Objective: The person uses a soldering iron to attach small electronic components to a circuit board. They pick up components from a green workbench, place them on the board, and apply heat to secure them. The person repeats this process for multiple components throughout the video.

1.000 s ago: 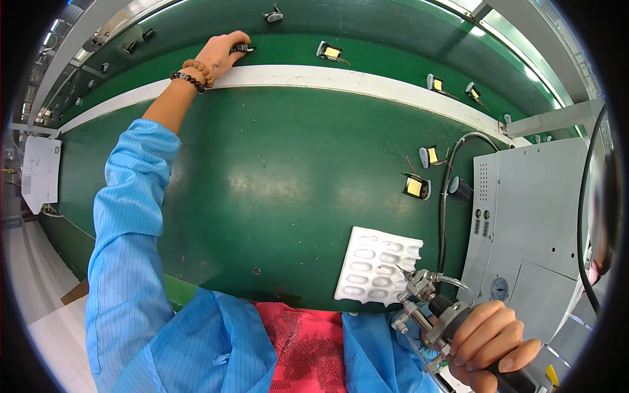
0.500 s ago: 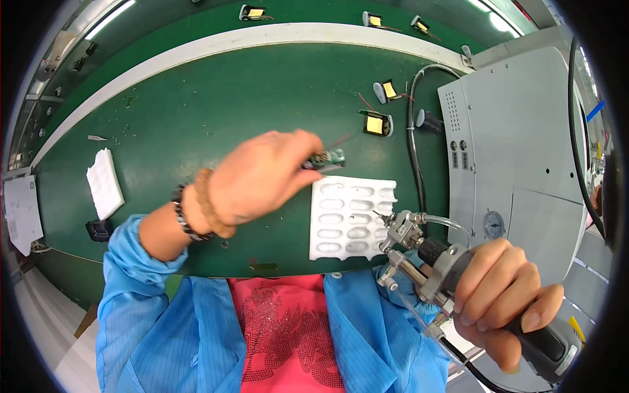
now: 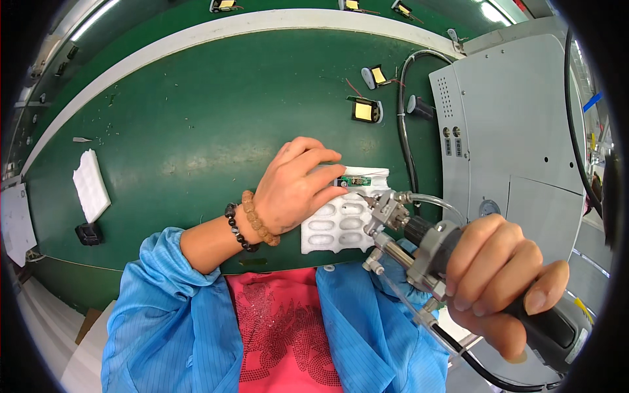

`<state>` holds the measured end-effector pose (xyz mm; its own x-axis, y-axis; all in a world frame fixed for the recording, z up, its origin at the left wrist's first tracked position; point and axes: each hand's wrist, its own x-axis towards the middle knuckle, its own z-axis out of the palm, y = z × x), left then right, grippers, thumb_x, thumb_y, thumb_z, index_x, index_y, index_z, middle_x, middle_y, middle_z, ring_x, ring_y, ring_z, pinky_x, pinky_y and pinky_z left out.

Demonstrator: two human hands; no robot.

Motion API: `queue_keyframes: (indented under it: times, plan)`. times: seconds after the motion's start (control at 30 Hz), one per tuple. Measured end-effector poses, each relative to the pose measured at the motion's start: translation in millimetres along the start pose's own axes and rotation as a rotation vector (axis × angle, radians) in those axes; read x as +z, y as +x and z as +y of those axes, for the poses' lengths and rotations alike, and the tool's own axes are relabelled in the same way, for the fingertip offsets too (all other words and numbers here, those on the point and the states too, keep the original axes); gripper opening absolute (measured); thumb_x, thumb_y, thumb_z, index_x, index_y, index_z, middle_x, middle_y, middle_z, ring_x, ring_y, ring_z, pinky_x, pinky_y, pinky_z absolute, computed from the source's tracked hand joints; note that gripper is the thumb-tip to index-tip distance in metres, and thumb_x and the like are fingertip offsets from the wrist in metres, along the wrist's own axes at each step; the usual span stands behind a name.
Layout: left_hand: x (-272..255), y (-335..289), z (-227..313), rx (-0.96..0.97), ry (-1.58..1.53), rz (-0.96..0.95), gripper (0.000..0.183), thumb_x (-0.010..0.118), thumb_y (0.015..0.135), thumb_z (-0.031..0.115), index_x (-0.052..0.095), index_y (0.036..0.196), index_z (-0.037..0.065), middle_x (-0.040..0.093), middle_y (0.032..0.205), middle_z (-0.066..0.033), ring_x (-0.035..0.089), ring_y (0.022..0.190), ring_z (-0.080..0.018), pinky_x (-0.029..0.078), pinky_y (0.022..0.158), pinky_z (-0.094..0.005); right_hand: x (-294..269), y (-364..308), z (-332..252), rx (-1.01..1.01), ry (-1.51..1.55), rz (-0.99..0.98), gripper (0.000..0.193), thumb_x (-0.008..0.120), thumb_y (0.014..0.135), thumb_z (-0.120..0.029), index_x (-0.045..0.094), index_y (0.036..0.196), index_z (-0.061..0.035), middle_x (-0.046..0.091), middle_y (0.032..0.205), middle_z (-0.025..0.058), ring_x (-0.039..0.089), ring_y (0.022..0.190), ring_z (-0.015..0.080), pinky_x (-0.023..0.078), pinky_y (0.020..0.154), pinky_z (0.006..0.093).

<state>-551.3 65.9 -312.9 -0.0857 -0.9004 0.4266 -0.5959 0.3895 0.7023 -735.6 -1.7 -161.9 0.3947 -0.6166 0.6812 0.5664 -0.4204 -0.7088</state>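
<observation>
My left hand (image 3: 295,180), with beaded bracelets at the wrist, pinches one end of a small green circuit board (image 3: 359,181). The board lies over the far cells of a white foam tray (image 3: 321,242), and the fingers cover part of it. Wrapped round the black grip of a handheld dispensing gun, my right hand (image 3: 501,281) is closed. The dispensing gun (image 3: 419,245) has a metal valve body, clear tubes and a thin nozzle. Its nozzle points at the tray, just to the near right of the board; I cannot tell whether they touch.
Two black parts with yellow pads (image 3: 365,111) lie beyond the tray, beside a black cable (image 3: 405,124). A grey machine cabinet (image 3: 511,131) fills the right side. At the left lie a white foam piece (image 3: 90,187) and a small black part (image 3: 89,234).
My left hand has moved right and brought the circuit board down onto the tray. The dispensing gun stays over the tray's right side, its nozzle now close to the board.
</observation>
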Motion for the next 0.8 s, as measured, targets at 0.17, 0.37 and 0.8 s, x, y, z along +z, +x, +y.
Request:
queue_keyframes:
  times: [0.17, 0.37, 0.8]
  plan:
    - [3, -1, -3, 0.006, -0.027, -0.028, 0.035, 0.082, 0.069, 0.015, 0.070, 0.100, 0.004, 0.067, 0.096, -0.0055, 0.060, 0.092, -0.0260, 0.048, 0.077, -0.0370, 4, 2, 18, 0.024, -0.031, -0.024, 0.037, 0.073, 0.090, -0.034, 0.050, 0.107, -0.0093, 0.055, 0.066, -0.0012, 0.055, 0.049, 0.0073, 0.047, 0.043, 0.0191]
    - [2, -2, -3, -0.002, -0.038, -0.032, 0.034, 0.081, 0.070, 0.015, 0.070, 0.100, 0.004, 0.066, 0.094, -0.0046, 0.060, 0.089, -0.0250, 0.048, 0.076, -0.0368, 7, 1, 30, 0.049, -0.062, -0.022, 0.037, 0.071, 0.091, -0.035, 0.050, 0.107, -0.0096, 0.055, 0.066, -0.0017, 0.055, 0.049, 0.0069, 0.045, 0.043, 0.0194]
    - [3, -3, -5, -0.005, -0.055, -0.027, 0.035, 0.080, 0.070, 0.014, 0.069, 0.101, 0.004, 0.065, 0.091, -0.0055, 0.060, 0.088, -0.0253, 0.048, 0.076, -0.0375, 7, 0, 34, 0.065, -0.062, -0.068, 0.037, 0.071, 0.091, -0.036, 0.048, 0.106, -0.0112, 0.055, 0.067, -0.0021, 0.056, 0.051, 0.0067, 0.047, 0.046, 0.0204]
